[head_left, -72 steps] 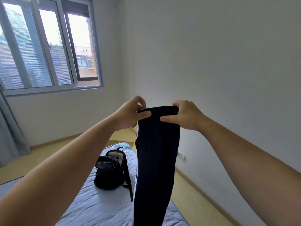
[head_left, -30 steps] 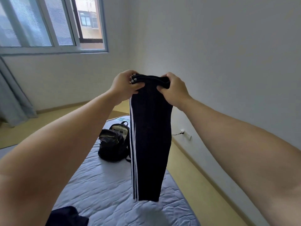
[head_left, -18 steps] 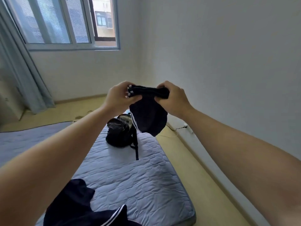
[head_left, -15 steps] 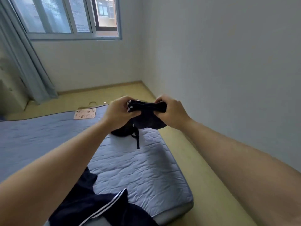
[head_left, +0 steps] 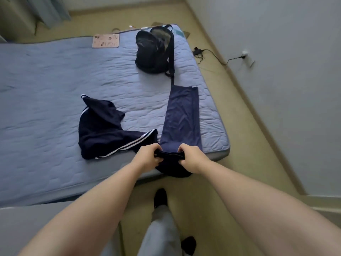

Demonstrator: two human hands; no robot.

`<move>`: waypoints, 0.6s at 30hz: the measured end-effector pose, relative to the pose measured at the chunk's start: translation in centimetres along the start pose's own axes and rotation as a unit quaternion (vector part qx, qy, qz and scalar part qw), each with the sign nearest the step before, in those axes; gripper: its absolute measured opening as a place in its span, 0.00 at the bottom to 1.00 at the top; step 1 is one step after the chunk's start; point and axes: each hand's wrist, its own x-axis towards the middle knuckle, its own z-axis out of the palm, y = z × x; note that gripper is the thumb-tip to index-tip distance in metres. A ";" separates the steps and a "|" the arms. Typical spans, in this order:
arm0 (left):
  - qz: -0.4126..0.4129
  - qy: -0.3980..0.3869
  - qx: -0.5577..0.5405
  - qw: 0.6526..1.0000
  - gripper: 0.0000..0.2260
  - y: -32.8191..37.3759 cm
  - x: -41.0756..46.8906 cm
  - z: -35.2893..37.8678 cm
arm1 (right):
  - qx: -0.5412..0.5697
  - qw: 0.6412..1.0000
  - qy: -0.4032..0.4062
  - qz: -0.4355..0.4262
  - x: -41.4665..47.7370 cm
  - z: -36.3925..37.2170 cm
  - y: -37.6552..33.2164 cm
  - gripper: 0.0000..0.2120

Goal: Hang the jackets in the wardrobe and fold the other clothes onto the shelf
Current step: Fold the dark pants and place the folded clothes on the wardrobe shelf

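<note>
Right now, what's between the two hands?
The waistband of the navy trousers, gripped by the left hand and the right hand, in the head view.

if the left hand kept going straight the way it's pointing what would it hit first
Probably the trousers themselves: the left hand points up and to the right, over the leg laid flat on the mattress. Depth is hard to judge.

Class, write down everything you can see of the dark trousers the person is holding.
The trousers are dark navy, smooth thin-looking fabric, seemingly folded leg on leg into one long strip. They lie flat along the mattress near its right edge, lightly creased. The near end is bunched, gripped by the left hand and right hand, and sags over the mattress edge.
</note>
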 end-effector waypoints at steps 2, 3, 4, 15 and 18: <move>-0.020 -0.026 -0.020 0.999 0.10 -1.5 -1.0 1.6 | -0.011 0.999 -0.040 0.000 -0.5 1.8 0.8 0.11; -0.035 -0.037 -0.032 0.998 0.10 -2.0 -1.4 2.2 | -0.016 0.998 -0.054 -0.002 -0.7 2.5 1.0 0.11; -0.053 -0.047 -0.048 0.996 0.11 -2.5 -1.9 2.6 | -0.015 0.998 -0.063 -0.003 -0.8 3.0 1.1 0.11; -0.133 0.002 -0.144 0.981 0.17 -4.5 7.4 2.7 | 0.041 0.998 -0.011 0.051 9.4 1.5 1.5 0.16; -0.159 -0.020 -0.192 0.968 0.17 -4.7 12.8 3.0 | 0.091 0.990 -0.005 0.109 13.4 0.6 3.2 0.15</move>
